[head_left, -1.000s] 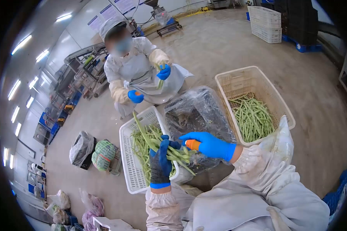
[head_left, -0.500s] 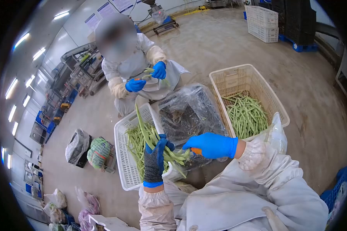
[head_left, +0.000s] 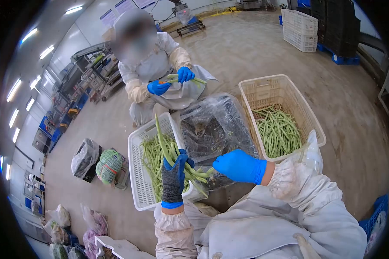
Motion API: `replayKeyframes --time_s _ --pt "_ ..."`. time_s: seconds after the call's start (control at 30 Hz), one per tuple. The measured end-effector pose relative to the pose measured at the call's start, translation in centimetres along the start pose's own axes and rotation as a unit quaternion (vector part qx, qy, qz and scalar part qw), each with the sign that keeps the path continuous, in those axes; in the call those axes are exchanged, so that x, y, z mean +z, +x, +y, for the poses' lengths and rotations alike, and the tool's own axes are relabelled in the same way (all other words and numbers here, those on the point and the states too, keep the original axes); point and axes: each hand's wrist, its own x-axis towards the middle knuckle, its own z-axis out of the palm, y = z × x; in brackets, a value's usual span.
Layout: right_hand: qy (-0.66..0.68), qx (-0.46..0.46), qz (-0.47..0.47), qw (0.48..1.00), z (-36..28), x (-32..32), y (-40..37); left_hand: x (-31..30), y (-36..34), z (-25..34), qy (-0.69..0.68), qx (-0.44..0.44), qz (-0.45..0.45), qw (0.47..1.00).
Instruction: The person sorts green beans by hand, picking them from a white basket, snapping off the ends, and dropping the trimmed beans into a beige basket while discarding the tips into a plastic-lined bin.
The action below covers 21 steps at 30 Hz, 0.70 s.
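Note:
My left hand (head_left: 175,175), in a grey and blue glove, is closed around a bunch of long green beans (head_left: 198,175). One bean (head_left: 162,138) sticks up well above the rest. The hand is over the right side of a white crate (head_left: 138,181) with more green beans (head_left: 150,155) in it. To the right of the bunch, my right hand (head_left: 237,166), in a blue glove, is closed with its knuckles up. Its fingers now hide the orange-handled tool that showed in them half a second ago; I cannot make out its blade.
A black container lined with clear plastic (head_left: 216,129) holds dark scraps between the crates. At right stands a beige crate (head_left: 309,108) with green beans (head_left: 278,131). Opposite sits a co-worker (head_left: 160,64) in blue gloves, holding beans. Bagged goods (head_left: 110,166) lie at left.
My right hand has shifted slightly right, away from the bean tips, and turned so the orange handle is hidden. My left hand keeps its hold. The co-worker's hands have moved slightly.

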Motion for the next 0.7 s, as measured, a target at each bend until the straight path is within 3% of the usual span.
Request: replayKeyframes --time_s 0.07,0.13,0.17,0.2,0.23,0.27,0.3,0.33,0.4,0.43,0.47,0.5,0.53,0.57,0.6,0.67,0.7 --pt "-0.027 0.009 -0.006 1.0 0.2 0.6 -0.2 0.0 0.0 -0.5 -0.011 0.009 0.01 1.0" --pt "0.054 0.041 0.095 0.993 0.5 1.4 -0.5 0.0 0.0 -1.1 -0.022 0.017 0.019 0.999" --pt "0.054 0.041 0.094 0.993 0.4 2.0 -0.7 0.1 -0.1 -1.4 -0.029 0.037 0.039 0.998" --pt "0.184 0.146 0.159 0.959 0.3 2.6 -0.8 0.3 -0.1 -1.9 -0.037 0.058 0.058 0.996" --pt "0.308 0.246 0.219 0.892 0.4 3.4 -0.9 0.6 -0.1 -2.6 -0.077 0.076 0.081 0.991" --pt "0.307 0.246 0.218 0.893 0.9 4.6 -1.0 0.5 0.1 -3.2 -0.079 0.076 0.082 0.991" --pt "0.452 0.295 0.297 0.788 1.4 5.8 -1.0 0.4 0.2 -3.8 -0.097 0.082 0.115 0.985" --pt "0.58 0.332 0.364 0.649 2.0 6.8 -1.3 0.3 0.3 -4.3 -0.114 0.088 0.148 0.978" --pt "0.597 0.336 0.362 0.632 2.8 6.5 -2.2 0.2 0.1 -4.6 -0.118 0.098 0.15 0.977" --pt "0.611 0.341 0.36 0.617 3.3 6.2 -2.3 0.1 -0.1 -4.7 -0.113 0.081 0.109 0.984" --pt "0.613 0.338 0.358 0.618 3.9 5.9 -2.1 -0.1 -0.2 -4.7 -0.108 0.063 0.069 0.99" --pt "0.407 0.295 0.348 0.791 4.6 5.5 -1.9 -0.3 -0.4 -4.8 -0.088 0.028 0.037 0.995" --pt "0.171 0.231 0.313 0.905 5.3 5.1 -1.7 -0.2 -0.8 -4.8 -0.088 0.027 0.037 0.995" --pt "0.153 0.226 0.255 0.928 4.6 3.6 -1.0 0.2 -1.4 -4.4 -0.072 0.002 0.008 0.997" --pt "0.15 0.227 0.257 0.927 3.9 2.5 -0.1 0.7 -1.7 -3.8 -0.056 -0.02 -0.023 0.998" --pt "0.311 0.09 0.222 0.92 2.2 1.2 1.6 1.2 -2.4 -3.3 -0.015 -0.032 -0.045 0.998" --pt "0.311 0.094 0.222 0.919 1.3 0.4 2.3 1.5 -2.8 -3.1 -0.035 -0.048 -0.069 0.996"
